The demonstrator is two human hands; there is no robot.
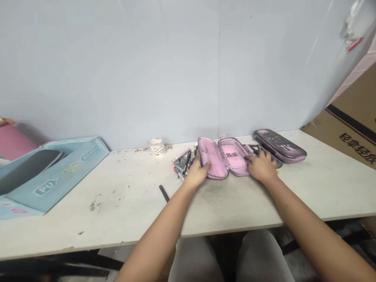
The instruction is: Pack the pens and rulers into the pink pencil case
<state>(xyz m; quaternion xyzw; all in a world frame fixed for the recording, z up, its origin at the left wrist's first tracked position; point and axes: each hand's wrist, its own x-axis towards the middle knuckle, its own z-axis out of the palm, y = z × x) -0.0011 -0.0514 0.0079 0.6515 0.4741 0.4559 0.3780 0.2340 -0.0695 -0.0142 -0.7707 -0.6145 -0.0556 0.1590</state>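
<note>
A pink pencil case point(216, 160) lies spread open on the table, its two halves joined at a middle hinge. Elastic loops show inside the right half. My left hand point(198, 170) grips the outer edge of the left half, thumb on the pink lining and fingers mostly hidden behind. On the other side, my right hand point(263, 166) has its thumb over the right rim, with its fingers beyond the edge near some pens. Loose pens and markers point(182, 166) are piled left of the case. Behind my right hand rests a closed dark pencil case point(280, 145) with pink trim.
A black pen-like stick point(163, 193) lies nearer my left forearm. A paper cup point(156, 147) stands by the wall. At left is a light-blue box point(67, 172) with a dark object inside; a cardboard carton point(346, 129) stands at right. The table's front edge point(235, 231) runs below my forearms.
</note>
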